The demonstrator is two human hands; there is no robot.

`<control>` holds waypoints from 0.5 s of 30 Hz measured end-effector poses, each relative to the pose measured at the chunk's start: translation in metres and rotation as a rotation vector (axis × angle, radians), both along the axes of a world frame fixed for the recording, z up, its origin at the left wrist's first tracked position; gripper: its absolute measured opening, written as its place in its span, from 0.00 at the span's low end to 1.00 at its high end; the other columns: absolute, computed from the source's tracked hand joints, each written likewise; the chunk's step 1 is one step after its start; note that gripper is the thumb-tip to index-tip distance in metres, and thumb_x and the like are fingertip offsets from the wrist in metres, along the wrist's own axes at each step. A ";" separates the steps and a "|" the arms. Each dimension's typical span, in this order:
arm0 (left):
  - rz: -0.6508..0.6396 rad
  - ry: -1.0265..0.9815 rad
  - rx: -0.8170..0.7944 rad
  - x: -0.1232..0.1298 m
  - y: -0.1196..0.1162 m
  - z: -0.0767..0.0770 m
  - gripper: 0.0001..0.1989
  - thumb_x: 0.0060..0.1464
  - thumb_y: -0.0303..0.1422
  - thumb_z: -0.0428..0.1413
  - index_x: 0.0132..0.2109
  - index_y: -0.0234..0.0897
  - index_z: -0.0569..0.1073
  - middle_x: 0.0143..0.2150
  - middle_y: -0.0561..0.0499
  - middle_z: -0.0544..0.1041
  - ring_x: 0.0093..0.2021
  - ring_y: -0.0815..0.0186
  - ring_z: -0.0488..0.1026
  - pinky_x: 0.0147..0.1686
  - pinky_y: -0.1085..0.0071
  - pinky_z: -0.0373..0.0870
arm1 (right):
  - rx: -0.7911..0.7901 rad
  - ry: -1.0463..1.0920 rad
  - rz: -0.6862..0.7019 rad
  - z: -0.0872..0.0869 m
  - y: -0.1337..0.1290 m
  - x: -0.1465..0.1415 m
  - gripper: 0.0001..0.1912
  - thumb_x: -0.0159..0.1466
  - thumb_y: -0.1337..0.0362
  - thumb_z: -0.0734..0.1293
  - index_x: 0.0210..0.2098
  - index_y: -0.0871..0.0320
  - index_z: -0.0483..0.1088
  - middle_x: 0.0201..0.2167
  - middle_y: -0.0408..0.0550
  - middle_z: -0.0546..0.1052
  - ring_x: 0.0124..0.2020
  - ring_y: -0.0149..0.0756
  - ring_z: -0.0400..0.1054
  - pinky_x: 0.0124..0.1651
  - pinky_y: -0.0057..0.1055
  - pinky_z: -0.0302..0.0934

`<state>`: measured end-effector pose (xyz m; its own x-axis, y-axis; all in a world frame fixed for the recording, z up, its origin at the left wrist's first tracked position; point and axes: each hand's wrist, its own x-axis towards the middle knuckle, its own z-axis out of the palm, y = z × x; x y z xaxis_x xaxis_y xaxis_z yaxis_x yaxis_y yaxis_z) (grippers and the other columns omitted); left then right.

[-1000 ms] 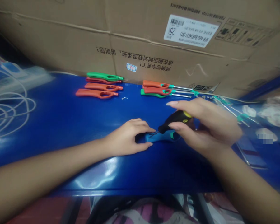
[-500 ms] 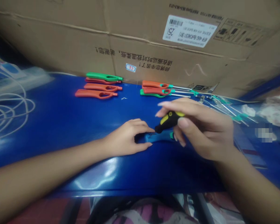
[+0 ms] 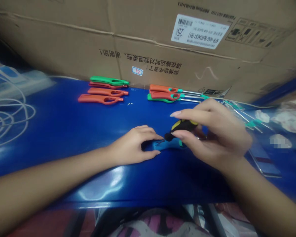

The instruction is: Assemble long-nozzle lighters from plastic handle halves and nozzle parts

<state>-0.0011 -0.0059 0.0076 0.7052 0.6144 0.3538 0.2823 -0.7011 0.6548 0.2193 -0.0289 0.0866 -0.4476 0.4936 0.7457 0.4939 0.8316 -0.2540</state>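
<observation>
My left hand (image 3: 135,144) rests on the blue table, thumb and fingers closed around one end of a blue lighter handle (image 3: 171,144). A teal piece shows at the handle's right end, partly behind my other hand. My right hand (image 3: 212,131) grips a black and yellow screwdriver (image 3: 179,127), tilted with its lower end over the handle near my left fingertips. Its thin tip seems to touch the handle, though blur keeps this unsure. Some of the screwdriver grip is hidden by my right fingers.
Orange, red and green lighter handles (image 3: 101,98) lie at the back left. Gas lighters with metal rods (image 3: 165,95) lie at the back centre, against a large cardboard box (image 3: 76,42). Coiled white cable (image 3: 12,115) is at left; a phone-like slab (image 3: 267,163) and crumpled white tissue (image 3: 292,117) are at right.
My right hand has shifted its fingers along the screwdriver, with the thumb now lower on its grip. The screwdriver has moved slightly right. My left hand stays on the blue handle.
</observation>
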 end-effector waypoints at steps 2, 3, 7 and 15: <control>-0.001 -0.005 0.000 0.000 0.000 0.000 0.14 0.57 0.32 0.65 0.50 0.35 0.78 0.43 0.49 0.80 0.44 0.63 0.77 0.49 0.65 0.70 | -0.021 -0.028 -0.015 -0.001 0.000 0.001 0.19 0.68 0.67 0.68 0.58 0.52 0.73 0.41 0.49 0.79 0.39 0.39 0.74 0.41 0.36 0.72; -0.002 -0.005 -0.002 0.000 0.000 0.000 0.14 0.57 0.32 0.65 0.50 0.35 0.78 0.43 0.48 0.80 0.44 0.63 0.76 0.49 0.65 0.70 | -0.093 -0.028 0.011 -0.001 0.000 0.002 0.21 0.70 0.68 0.64 0.61 0.51 0.70 0.46 0.51 0.79 0.42 0.39 0.75 0.43 0.37 0.72; -0.008 0.008 -0.007 0.000 0.001 0.000 0.14 0.57 0.32 0.64 0.50 0.34 0.78 0.44 0.48 0.80 0.45 0.62 0.76 0.48 0.65 0.70 | -0.188 0.030 0.107 -0.001 0.001 0.005 0.20 0.70 0.64 0.65 0.61 0.48 0.70 0.44 0.48 0.80 0.41 0.40 0.75 0.43 0.40 0.73; -0.005 -0.002 -0.007 0.001 0.001 0.001 0.15 0.57 0.33 0.65 0.51 0.34 0.78 0.43 0.48 0.80 0.44 0.62 0.76 0.49 0.65 0.71 | -0.052 -0.093 0.036 -0.003 0.004 0.007 0.21 0.71 0.68 0.60 0.63 0.53 0.67 0.52 0.52 0.78 0.48 0.41 0.75 0.49 0.40 0.73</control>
